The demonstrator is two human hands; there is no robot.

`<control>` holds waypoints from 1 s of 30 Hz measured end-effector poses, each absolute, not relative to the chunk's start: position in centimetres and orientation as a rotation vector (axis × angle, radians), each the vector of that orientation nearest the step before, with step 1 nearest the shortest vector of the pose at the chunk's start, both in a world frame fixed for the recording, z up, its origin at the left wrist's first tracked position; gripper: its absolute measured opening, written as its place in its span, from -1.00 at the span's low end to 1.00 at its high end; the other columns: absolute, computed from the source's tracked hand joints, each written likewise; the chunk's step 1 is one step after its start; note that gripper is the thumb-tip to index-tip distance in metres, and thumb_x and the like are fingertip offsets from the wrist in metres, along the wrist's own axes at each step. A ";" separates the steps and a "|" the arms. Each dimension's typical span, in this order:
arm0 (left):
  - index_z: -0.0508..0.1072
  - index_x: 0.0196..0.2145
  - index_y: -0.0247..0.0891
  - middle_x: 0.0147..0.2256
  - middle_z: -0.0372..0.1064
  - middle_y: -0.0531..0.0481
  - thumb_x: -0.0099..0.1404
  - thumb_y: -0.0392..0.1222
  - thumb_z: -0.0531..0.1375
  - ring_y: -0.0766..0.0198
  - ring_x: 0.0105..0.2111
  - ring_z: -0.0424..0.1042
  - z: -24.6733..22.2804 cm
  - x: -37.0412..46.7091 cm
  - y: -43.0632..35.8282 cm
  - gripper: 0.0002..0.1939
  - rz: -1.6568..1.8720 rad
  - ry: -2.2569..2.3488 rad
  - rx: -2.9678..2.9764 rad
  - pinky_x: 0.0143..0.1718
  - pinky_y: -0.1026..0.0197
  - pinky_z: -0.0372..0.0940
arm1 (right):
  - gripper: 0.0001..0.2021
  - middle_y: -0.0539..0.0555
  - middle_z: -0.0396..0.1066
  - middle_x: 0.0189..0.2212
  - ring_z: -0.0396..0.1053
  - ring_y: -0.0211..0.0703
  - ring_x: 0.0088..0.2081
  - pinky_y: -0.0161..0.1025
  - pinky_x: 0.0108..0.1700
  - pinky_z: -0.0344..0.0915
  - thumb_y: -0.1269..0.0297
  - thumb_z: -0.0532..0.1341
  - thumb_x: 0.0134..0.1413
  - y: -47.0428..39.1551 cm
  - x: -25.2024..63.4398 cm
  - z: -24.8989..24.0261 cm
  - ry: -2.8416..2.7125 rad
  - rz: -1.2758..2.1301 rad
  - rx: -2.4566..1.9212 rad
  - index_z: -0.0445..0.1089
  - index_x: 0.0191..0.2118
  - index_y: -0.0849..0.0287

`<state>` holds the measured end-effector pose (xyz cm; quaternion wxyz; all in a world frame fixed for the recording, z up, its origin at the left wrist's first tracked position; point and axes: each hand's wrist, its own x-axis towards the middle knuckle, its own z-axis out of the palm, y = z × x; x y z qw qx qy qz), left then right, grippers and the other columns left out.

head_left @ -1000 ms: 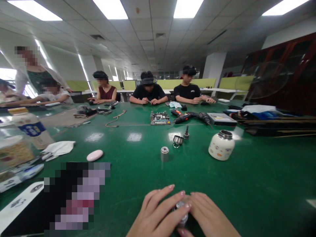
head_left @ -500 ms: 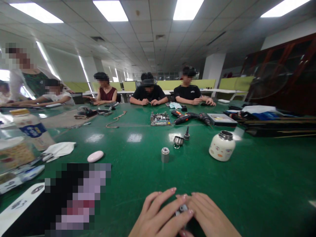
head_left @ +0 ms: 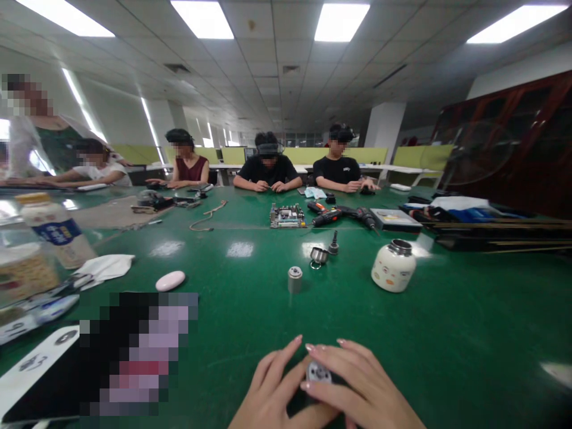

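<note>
Close to me over the green table [head_left: 232,333], a small round grey metal part [head_left: 319,373] with holes in its face sits between my hands. My right hand [head_left: 364,384] wraps it from the right, with fingertips at its upper and lower edges. From the left, my left hand [head_left: 274,387] closes around the same part. The underside of the part is hidden by fingers. Ahead of the hands stands a silver metal cylinder [head_left: 295,281] with a holed top. Beyond that are a small metal cup with a ring [head_left: 319,256] and a dark stepped piece [head_left: 333,244].
A cream jar [head_left: 393,271] stands to the right. At left lie a pink oval case [head_left: 170,280], a white tissue [head_left: 107,269] and a bottle [head_left: 58,235]. Farther back are a circuit board [head_left: 287,215], power drills [head_left: 342,214] and a flat box [head_left: 395,219]. Several people sit across the table.
My right hand has moved over the metal part, its fingers now lying across it. The left fingers have shifted left and more of the part's holed face shows.
</note>
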<state>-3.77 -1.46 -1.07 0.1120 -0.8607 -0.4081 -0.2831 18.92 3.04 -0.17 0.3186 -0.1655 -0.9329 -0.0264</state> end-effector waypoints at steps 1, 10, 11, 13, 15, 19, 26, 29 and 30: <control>0.37 0.15 0.05 0.11 0.42 -0.04 0.40 -0.02 0.16 0.10 0.06 0.44 -0.9 -3.8 -1.4 -0.62 -0.779 -1.141 -2.547 -0.04 0.15 0.43 | -0.43 0.08 0.41 0.15 0.39 -0.02 0.14 -0.04 0.20 0.27 0.52 0.10 0.06 3.1 18.8 -0.3 -2.470 -0.061 -0.421 0.25 0.20 0.00; 0.26 0.23 0.07 0.19 0.30 -0.17 0.30 0.19 0.19 -0.14 0.20 0.24 -1.8 -3.9 -0.6 -0.42 -0.641 -0.953 -2.704 -0.03 -0.11 0.39 | -0.53 0.13 0.48 0.07 0.42 -0.02 0.10 0.06 0.16 0.31 0.50 0.13 0.10 2.3 18.3 1.6 -2.215 0.194 -0.628 0.38 0.13 0.06; 0.28 0.22 0.08 0.20 0.30 -0.17 0.29 0.18 0.20 -0.17 0.21 0.23 -1.4 -3.9 -0.8 -0.43 -0.651 -0.968 -2.730 -0.03 -0.14 0.38 | -0.61 0.12 0.52 0.03 0.46 -0.01 0.05 0.07 0.14 0.33 0.46 0.15 0.16 2.6 18.5 1.8 -2.143 0.216 -0.711 0.44 0.07 0.04; 0.37 0.14 0.07 0.21 0.28 -0.14 0.33 -0.01 0.22 -0.17 0.24 0.18 -0.4 -3.7 -1.4 -0.57 -0.703 -1.038 -2.773 0.01 -0.16 0.36 | -0.76 0.11 0.60 -0.10 0.53 0.00 -0.06 0.09 0.09 0.36 0.38 0.21 0.20 3.6 19.0 2.0 -1.980 0.247 -0.871 0.54 -0.07 0.03; 0.47 -0.01 -0.03 0.25 0.23 -0.11 0.35 -0.29 0.17 -0.10 0.29 0.10 0.7 -3.3 -2.2 -0.70 -0.788 -1.149 -2.805 0.09 -0.15 0.30 | -0.82 0.11 0.62 -0.17 0.55 0.02 -0.11 0.07 0.04 0.40 0.35 0.24 0.18 4.6 19.5 1.8 -1.898 0.275 -0.942 0.58 -0.16 0.05; 0.33 -0.22 -0.23 0.21 0.27 -0.27 0.34 -0.35 0.14 0.06 0.25 0.20 1.4 -2.2 -2.9 -0.92 -1.183 -1.352 -2.813 0.16 -0.02 0.26 | -0.84 0.10 0.62 -0.22 0.56 -0.01 -0.16 -0.08 -0.06 0.47 0.31 0.23 0.21 5.4 19.7 1.5 -1.886 0.430 -0.998 0.58 -0.20 0.08; 0.18 0.07 -0.19 -0.10 0.52 -0.14 0.09 -0.28 0.36 0.04 -0.05 0.49 0.0 -0.8 -0.8 -0.36 -1.438 -1.749 -2.758 0.03 0.00 0.35 | -0.83 0.15 0.58 -0.16 0.54 -0.03 -0.07 -0.09 0.03 0.41 0.25 0.15 0.28 5.6 19.6 1.1 -1.867 0.678 -1.090 0.38 -0.08 0.15; 0.28 0.02 -0.18 -0.05 0.48 -0.14 0.00 -0.31 0.37 0.01 -0.04 0.45 -0.4 -0.8 0.0 -0.37 -1.370 -1.778 -2.790 0.02 0.00 0.33 | -0.90 0.17 0.57 -0.12 0.52 0.01 -0.04 -0.06 0.06 0.39 0.25 0.16 0.26 6.5 20.0 0.0 -1.889 0.682 -1.140 0.38 -0.21 0.13; 0.31 0.00 -0.19 -0.04 0.47 -0.14 -0.03 -0.31 0.38 0.01 -0.05 0.44 -0.6 -0.9 0.2 -0.38 -1.361 -1.788 -2.785 0.02 0.00 0.33 | -0.91 0.18 0.56 -0.12 0.51 0.02 -0.02 -0.04 0.07 0.38 0.25 0.16 0.25 6.8 20.1 -0.4 -1.899 0.670 -1.151 0.37 -0.24 0.13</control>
